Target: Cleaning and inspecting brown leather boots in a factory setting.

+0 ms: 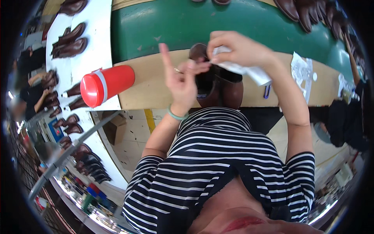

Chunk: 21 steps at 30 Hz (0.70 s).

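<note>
My right hand (pixel 237 48) is closed on a white paper sheet (pixel 255 74) that hangs from its fingers. Close beside it, my left hand (pixel 181 78) has one finger stretched up and away. Its other fingertips come together near the paper, blurred; what they hold is too small to make out. Just below both hands, a pair of dark brown boots (pixel 231 95) stands at the bench's near edge against my body, their dark openings partly visible. The fingers hide part of another brown rounded piece (pixel 198 51) beyond them.
A red cylindrical jug (pixel 113 84) lies on the wooden bench (pixel 150 85) at left. On the right are a small blue tool (pixel 267 91) and crumpled white papers (pixel 300 72). A green surface (pixel 163 23) runs behind. Brown boots (pixel 70 46) line the white table; people work at both sides.
</note>
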### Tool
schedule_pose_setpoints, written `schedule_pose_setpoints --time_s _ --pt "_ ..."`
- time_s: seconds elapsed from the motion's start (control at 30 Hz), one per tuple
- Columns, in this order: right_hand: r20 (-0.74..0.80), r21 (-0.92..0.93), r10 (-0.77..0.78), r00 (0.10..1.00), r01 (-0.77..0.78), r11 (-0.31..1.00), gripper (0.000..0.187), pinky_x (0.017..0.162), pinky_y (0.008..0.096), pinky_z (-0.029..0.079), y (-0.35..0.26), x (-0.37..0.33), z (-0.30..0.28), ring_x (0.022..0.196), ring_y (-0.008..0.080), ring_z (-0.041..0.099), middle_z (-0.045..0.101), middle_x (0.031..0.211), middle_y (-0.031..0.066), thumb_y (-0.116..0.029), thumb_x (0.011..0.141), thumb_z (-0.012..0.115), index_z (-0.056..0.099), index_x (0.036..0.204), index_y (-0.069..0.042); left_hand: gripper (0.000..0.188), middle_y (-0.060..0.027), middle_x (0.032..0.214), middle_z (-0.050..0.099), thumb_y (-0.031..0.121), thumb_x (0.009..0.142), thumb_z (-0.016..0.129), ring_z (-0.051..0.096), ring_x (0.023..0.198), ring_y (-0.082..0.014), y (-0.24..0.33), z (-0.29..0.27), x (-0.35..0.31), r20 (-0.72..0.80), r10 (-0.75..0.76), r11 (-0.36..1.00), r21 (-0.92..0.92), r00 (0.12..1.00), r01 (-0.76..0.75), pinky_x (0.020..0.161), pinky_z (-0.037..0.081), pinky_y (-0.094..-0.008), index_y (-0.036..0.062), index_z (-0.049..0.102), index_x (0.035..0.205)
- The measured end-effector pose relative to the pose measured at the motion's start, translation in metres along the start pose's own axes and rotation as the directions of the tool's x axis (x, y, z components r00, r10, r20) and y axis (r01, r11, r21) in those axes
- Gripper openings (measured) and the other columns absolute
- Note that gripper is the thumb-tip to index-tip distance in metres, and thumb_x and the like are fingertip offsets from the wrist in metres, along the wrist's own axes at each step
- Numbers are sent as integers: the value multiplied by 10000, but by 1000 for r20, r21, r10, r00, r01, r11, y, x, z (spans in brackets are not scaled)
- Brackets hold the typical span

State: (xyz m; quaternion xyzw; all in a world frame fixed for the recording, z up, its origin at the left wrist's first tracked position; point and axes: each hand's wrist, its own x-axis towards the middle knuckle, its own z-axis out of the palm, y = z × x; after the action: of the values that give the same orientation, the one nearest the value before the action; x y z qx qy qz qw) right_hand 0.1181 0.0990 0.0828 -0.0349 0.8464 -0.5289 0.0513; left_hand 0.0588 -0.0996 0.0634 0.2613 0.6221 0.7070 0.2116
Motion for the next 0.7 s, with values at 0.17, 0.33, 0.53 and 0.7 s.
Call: schedule_pose_setpoints --time_s 0.17,0.33,0.53,0.7 --pt "-191 650 445 875 -227 726 142 606 198 440 -8 -134 -37 689 87 566 625 843 51 -157 817 652 603 863 -32 490 -199 990 629 225 1006 374 641 824 -253 -3 -63 22 -189 -60 991 -126 980 36 775 526 -354 41 220 1433" --pt "-190 956 718 670 -41 292 153 563 246 509 42 -216 53 674 171 655 640 1069 154 -149 851 637 589 952 -45 548 -191 1192 535 350 976 438 555 1059 -272 -43 -101 -5 -41 -501 865 -31 865 500 908 457 -414 53 286 1410" --pt "-35 992 766 642 117 -53 160 478 207 462 83 -228 163 575 98 598 683 889 77 -168 854 632 616 957 -46 689 -125 1247 498 442 908 550 510 1129 -246 -72 -77 -90 202 -864 472 8 461 881 925 444 -427 79 268 1421" --pt "-95 996 752 652 62 72 181 474 223 426 93 -229 179 545 90 548 640 740 29 -196 851 609 657 913 -33 868 -131 1284 440 312 840 696 517 1111 -259 -73 -20 -117 158 -774 629 85 613 773 878 463 -425 108 116 1452"
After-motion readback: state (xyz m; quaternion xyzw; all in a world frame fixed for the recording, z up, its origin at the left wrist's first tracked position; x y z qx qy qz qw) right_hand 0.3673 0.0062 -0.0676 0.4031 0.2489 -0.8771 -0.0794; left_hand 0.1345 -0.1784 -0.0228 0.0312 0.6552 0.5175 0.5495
